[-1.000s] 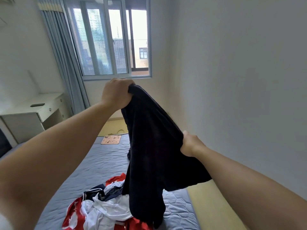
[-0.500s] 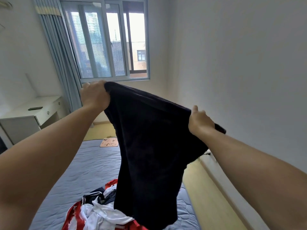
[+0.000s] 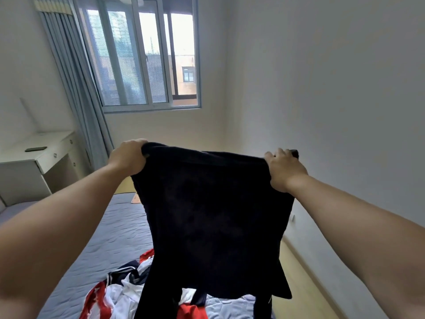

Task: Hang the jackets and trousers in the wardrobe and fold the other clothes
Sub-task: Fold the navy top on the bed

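gripping the top edge of a black garment (image 3: 213, 215), the left hand (image 3: 127, 157) has its fingers curled over one corner and the right hand (image 3: 284, 169) clutches the other, so the cloth hangs spread flat in the air between them; its lower end dangles over a pile of red, white and navy clothes (image 3: 119, 293) on the grey-blue bed (image 3: 110, 238)

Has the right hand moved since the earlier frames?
Yes. The right hand rose and swung right, farther from the window, spreading the black garment.
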The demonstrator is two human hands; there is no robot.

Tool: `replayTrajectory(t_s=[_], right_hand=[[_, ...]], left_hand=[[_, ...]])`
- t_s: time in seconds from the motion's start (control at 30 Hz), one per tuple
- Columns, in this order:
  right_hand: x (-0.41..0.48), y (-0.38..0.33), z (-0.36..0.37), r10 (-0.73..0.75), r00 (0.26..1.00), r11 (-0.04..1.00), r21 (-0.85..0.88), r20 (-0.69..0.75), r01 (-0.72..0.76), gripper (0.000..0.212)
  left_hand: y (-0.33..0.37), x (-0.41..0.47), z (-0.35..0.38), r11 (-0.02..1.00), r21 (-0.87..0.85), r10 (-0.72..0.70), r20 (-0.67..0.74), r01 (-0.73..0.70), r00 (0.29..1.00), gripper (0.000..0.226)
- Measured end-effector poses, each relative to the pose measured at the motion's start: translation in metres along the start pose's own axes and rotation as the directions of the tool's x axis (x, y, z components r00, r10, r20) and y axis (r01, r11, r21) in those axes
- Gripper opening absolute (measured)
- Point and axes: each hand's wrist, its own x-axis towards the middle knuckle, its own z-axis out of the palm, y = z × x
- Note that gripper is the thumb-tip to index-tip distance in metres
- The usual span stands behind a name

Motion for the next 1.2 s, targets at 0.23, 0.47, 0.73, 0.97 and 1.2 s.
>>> replayTrajectory(t_s=[0.23, 0.47, 0.73, 0.97, 1.2], right_hand=[[0.001, -0.017, 0.014, 0.224, 0.971, 0.959, 0.160, 0.089, -0.235, 0.038], [-0.002, -0.021, 0.028, 0.193, 0.970, 0.950, 0.218, 0.147, -0.222, 0.022], [-0.002, -0.024, 0.038, 0.021, 0.953, 0.994, 0.092, 0.303, -0.051, 0.015], [0.005, -0.016, 0.050, 0.078, 0.956, 0.996, 0.018, 0.282, -0.087, 0.020], [0.012, -0.011, 0.064, 0.067, 0.982, 0.996, 0.037, 0.178, -0.075, 0.031]], left_hand=[[-0.005, -0.008, 0.007, 0.985, 0.103, 0.120, 0.169, -0.138, 0.978, 0.038], [-0.001, -0.026, 0.020, 0.825, 0.464, 0.228, 0.250, -0.323, 0.941, 0.024], [-0.027, -0.023, 0.053, 0.924, 0.337, -0.011, 0.497, -0.181, 0.868, 0.026], [-0.031, -0.012, 0.081, 0.977, 0.194, -0.034, 0.535, -0.084, 0.844, 0.023], [-0.039, 0.003, 0.086, 0.991, 0.071, 0.061, 0.504, -0.112, 0.861, 0.022]])
